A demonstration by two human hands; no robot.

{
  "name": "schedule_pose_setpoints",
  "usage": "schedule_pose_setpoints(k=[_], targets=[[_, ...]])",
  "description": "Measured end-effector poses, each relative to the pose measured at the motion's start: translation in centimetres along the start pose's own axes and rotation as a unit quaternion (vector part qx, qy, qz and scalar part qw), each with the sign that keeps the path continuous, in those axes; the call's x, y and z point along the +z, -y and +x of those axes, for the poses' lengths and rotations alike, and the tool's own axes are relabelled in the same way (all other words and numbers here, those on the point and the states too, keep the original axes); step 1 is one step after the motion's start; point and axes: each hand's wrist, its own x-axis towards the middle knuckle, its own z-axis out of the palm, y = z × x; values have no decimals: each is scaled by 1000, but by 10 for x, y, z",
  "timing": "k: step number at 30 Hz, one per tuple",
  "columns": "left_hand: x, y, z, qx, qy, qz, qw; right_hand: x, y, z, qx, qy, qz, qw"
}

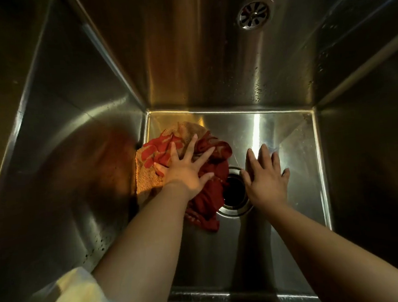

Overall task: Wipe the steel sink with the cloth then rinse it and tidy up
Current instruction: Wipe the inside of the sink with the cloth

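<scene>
The left hand (185, 171) pressed flat, fingers splayed, on the red cloth (203, 193) — gripping nothing. The right hand (266, 176) lay open on the sink floor (295, 143), the drain (234, 193) between the hands.

steel sink (275, 130): deep, droplets on walls | cloth (208, 197): red-orange, crumpled, floor's left side, touching drain (234, 191)

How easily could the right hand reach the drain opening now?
Likely yes, easily: the right hand rests flat right beside the drain opening; the cloth lies only at its left edge.
</scene>
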Motion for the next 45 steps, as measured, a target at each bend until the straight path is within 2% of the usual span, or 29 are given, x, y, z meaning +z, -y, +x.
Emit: schedule_pose_setpoints(k=[11, 14, 18, 29, 36, 45], targets=[[-34, -5, 44, -114, -23, -38, 992, 0, 2, 0, 9, 1, 9, 1000], [-32, -6, 41, -105, -29, -23, 994, 1, 3, 0, 11, 2, 8, 1000], [-27, -2, 26, -103, -23, -91, 990, 1, 3, 0, 9, 1, 17, 1000], [-6, 3, -19, -83, 21, -7, 996, -12, -11, -4, -22, 27, 7, 999], [11, -7, -47, -77, 21, 20, 997, -17, -24, -16, -6, 37, -3, 999], [21, -21, -62, -67, 23, -13, 997, -19, -27, -21, 2, 48, 6, 999]])
